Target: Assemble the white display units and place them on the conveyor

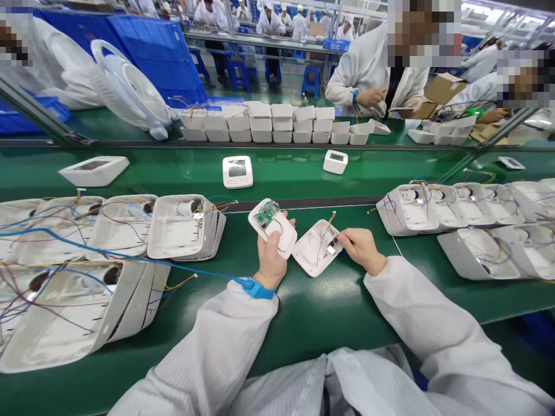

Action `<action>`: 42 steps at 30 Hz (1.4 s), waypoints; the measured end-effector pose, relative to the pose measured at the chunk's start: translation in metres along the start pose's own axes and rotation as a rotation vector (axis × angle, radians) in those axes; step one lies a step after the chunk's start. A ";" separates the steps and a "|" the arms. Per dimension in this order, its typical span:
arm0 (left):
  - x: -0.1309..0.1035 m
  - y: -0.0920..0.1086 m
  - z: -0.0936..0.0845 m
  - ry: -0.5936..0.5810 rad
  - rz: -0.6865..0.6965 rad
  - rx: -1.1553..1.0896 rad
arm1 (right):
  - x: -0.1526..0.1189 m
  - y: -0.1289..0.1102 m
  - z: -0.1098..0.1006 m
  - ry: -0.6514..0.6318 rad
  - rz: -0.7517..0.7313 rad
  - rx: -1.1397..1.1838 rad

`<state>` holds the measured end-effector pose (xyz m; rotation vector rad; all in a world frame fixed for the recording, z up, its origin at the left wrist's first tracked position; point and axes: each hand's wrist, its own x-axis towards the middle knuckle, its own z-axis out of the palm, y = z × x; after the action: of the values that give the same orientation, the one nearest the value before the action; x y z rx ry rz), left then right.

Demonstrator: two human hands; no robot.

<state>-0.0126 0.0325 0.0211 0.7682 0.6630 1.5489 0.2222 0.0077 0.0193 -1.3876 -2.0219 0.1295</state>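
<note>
My left hand (272, 257) grips a white plastic cover (284, 238) with a green circuit board (266, 214) on its upturned inner side. A blue strap with a cord circles that wrist. Just right of it, a white plastic housing (310, 261) lies open side up on the green bench, with thin wires (328, 232) and a small silvery part inside. At the housing's right edge my right hand (359, 247) is closed in a pinch on the wires; its fingertips partly cover the exact hold.
Stacked white housings with loose wires stand at the left (177, 228) and right (416, 211). Beyond the bench's dark strip lie a finished-looking device with a screen (237, 173) and another (335, 162). A blue cord (143, 256) crosses the left side. A co-worker (368, 75) works opposite.
</note>
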 end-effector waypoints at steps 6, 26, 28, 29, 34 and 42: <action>-0.028 -0.003 0.010 -0.214 -0.192 0.040 | -0.041 -0.031 -0.009 -0.026 0.020 0.111; -0.018 0.004 0.004 -0.302 -0.191 0.080 | 0.041 -0.076 -0.019 -0.384 0.561 1.183; -0.019 0.006 0.005 -0.321 -0.215 0.089 | 0.035 -0.077 -0.013 -0.315 0.586 1.099; -0.020 0.007 0.006 -0.325 -0.229 0.088 | 0.033 -0.076 -0.010 -0.265 0.577 0.994; -0.021 0.010 0.007 -0.322 -0.280 0.080 | 0.021 -0.069 0.001 -0.011 0.342 0.333; -0.022 0.013 0.004 -0.424 -0.327 0.131 | 0.018 -0.063 0.001 0.005 0.076 -0.247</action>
<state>-0.0160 0.0088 0.0317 0.9968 0.5434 1.0109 0.1679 -0.0039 0.0544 -1.6153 -2.0341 -0.0941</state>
